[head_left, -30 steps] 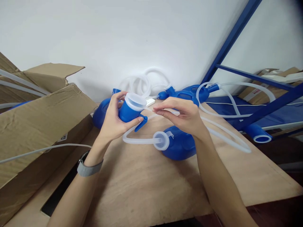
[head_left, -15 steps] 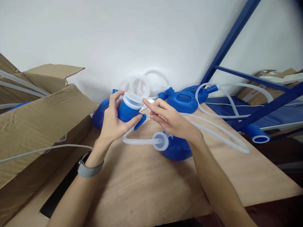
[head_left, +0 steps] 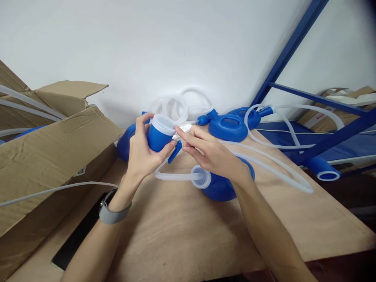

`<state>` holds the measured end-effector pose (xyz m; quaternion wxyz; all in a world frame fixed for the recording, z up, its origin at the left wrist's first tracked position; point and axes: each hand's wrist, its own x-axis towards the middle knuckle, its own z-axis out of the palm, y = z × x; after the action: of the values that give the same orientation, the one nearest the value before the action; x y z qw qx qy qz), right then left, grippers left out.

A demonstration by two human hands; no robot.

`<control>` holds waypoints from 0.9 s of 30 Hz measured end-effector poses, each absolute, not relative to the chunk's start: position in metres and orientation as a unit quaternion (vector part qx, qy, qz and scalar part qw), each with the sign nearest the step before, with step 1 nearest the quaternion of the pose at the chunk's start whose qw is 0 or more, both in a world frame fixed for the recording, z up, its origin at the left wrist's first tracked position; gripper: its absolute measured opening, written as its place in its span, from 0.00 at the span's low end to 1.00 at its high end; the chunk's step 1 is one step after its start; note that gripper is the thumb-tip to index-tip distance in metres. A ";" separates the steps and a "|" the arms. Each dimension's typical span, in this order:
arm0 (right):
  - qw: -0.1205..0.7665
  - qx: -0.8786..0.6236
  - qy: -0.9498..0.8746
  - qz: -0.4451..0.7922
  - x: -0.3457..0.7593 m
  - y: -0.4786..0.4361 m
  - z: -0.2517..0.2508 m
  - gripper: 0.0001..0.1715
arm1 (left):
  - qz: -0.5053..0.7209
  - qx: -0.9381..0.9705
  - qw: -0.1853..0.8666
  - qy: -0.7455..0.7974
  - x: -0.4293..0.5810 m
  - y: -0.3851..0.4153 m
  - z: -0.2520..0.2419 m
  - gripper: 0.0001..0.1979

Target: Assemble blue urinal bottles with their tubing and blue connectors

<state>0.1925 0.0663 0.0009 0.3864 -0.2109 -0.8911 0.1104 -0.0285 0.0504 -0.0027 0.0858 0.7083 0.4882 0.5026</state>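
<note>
My left hand (head_left: pixel 143 150) is wrapped round a blue plastic cup-shaped piece (head_left: pixel 159 140) and holds it tilted above the table. A translucent white lid (head_left: pixel 164 124) covers its top, and a narrow blue tab (head_left: pixel 175 152) sticks out beside my left thumb. My right hand (head_left: pixel 207 150) has its index finger stretched out, the tip touching the right edge of the lid; its other fingers are bent and no object shows in them. Below my right hand lies a blue jug (head_left: pixel 221 188), partly hidden by it. A clear hose cap (head_left: pixel 201 177) sits at the jug's left side.
An open cardboard box (head_left: pixel 58 152) stands on the left with hoses inside. More blue jugs (head_left: pixel 228 127) and coiled hoses (head_left: pixel 173 107) lie by the wall. A blue metal frame (head_left: pixel 289 51) rises on the right. A black flat object (head_left: pixel 78 235) lies near my left forearm.
The blue strip seen under the lid's top no longer shows; the lid looks lower on the cup-shaped piece. My right index finger has shifted slightly left and down along its edge. The view has shifted slightly.
</note>
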 end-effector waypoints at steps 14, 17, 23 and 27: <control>0.509 -0.211 -0.828 0.106 0.188 0.068 0.002 0.14 | 0.533 0.711 0.052 0.457 -0.029 0.049 0.003 0.32; 0.603 -0.223 -0.764 0.058 0.179 0.069 -0.003 0.02 | 0.553 0.705 0.066 0.439 -0.034 0.054 0.000 0.34; 0.663 -0.239 -0.710 -0.010 0.167 0.067 -0.011 0.05 | 0.566 0.722 0.079 0.390 -0.039 0.059 -0.004 0.33; 0.669 -0.214 -0.711 0.033 0.164 0.063 -0.010 0.05 | 0.575 0.727 0.051 0.372 -0.036 0.056 -0.002 0.33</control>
<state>0.1638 0.0632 -0.0100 0.6688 -0.2136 -0.7113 0.0329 -0.0357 0.0563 -0.0022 0.0513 0.7273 0.3716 0.5747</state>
